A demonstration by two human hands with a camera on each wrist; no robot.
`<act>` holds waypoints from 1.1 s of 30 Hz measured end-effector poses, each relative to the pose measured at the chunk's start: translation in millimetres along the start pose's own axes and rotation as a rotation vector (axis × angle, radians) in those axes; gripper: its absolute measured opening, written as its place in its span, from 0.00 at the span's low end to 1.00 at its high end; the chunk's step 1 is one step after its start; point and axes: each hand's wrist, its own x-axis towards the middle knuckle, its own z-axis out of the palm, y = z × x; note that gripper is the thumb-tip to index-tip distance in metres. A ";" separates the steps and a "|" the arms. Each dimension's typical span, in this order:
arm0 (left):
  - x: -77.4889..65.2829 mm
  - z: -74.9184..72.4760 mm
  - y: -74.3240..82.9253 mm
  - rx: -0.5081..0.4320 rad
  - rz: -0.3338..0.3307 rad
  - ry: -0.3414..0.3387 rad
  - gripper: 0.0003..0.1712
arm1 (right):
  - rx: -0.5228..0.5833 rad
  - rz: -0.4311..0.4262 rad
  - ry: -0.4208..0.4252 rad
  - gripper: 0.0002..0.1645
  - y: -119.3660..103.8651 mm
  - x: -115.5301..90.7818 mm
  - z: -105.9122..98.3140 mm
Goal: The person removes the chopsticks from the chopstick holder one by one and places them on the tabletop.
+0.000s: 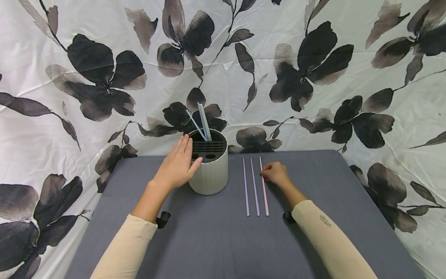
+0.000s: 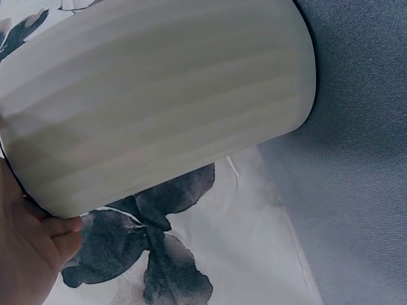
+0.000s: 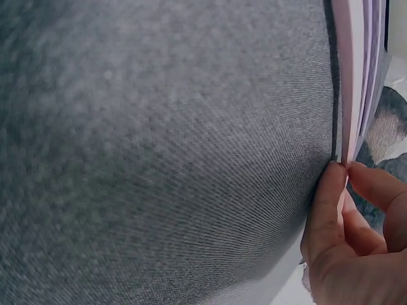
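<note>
A cream, ribbed round desk organizer [image 1: 209, 179] with a dark slotted insert stands on the table. My left hand [image 1: 177, 164] rests along its left rim, fingers extended and thumb over the front edge; the left wrist view shows its pale wall [image 2: 159, 95] close up. Further right, my right hand [image 1: 276, 173] pinches a thin pink straw-like stick [image 1: 265, 197] between thumb and fingertips near its upper half. That pink stick [image 3: 349, 82] runs upward from the pinch in the right wrist view. Left of it lie two similar purple sticks [image 1: 246, 190], roughly parallel.
Light blue [image 1: 196, 124] and pale green sticks [image 1: 204, 123] lean in the organizer's back compartment. The grey table [image 1: 216, 240] ends at a floral cloth [image 1: 244, 89] hanging behind it. The organizer stands near the table's back edge.
</note>
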 end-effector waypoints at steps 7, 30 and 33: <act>-0.5 0.8 -0.6 -0.002 -0.002 0.003 0.47 | -0.088 -0.069 0.039 0.06 -0.8 -1.4 3.1; -1.9 2.5 -1.3 -0.016 0.003 0.010 0.47 | -0.120 -0.213 0.090 0.11 -26.3 1.2 -18.1; -1.4 3.4 -1.7 -0.009 0.012 0.017 0.47 | -0.108 -0.277 0.099 0.11 -39.6 0.1 -22.0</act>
